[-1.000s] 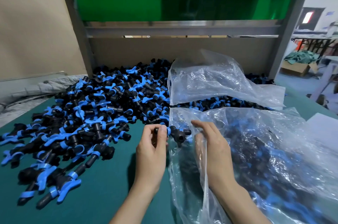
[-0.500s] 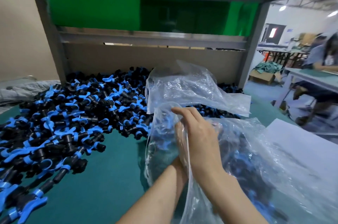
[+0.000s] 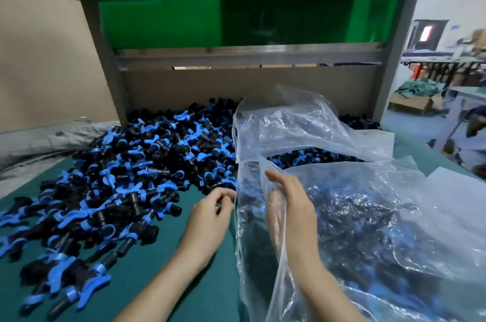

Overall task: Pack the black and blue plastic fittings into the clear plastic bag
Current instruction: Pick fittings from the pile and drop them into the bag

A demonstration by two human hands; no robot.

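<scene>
A clear plastic bag (image 3: 381, 229) is laid on a green table (image 3: 184, 295), with its mouth turned to the left. The bag's front edge is held up by the right hand (image 3: 292, 206): the plastic is pinched between the thumb, which is seen through the plastic, and the long fingers, which are kept almost straight on top. The left hand (image 3: 210, 214) is held just left of the bag's mouth. Its fingers are loosely curled with the tips close together, and nothing is seen in them. It cannot be told if the bag's edge is touched by the tips. A big pile of black and blue fittings (image 3: 131, 177) is spread over the table to the left of the bag and behind it. More dark and blue shapes are seen through the bag's side, so part of the bag is filled. Some crumpled plastic (image 3: 302, 124) is puffed up just behind the bag. A white sheet (image 3: 452, 179) is laid to the right of the bag. A brown board (image 3: 236, 90) is stood up far behind the bag.
</scene>
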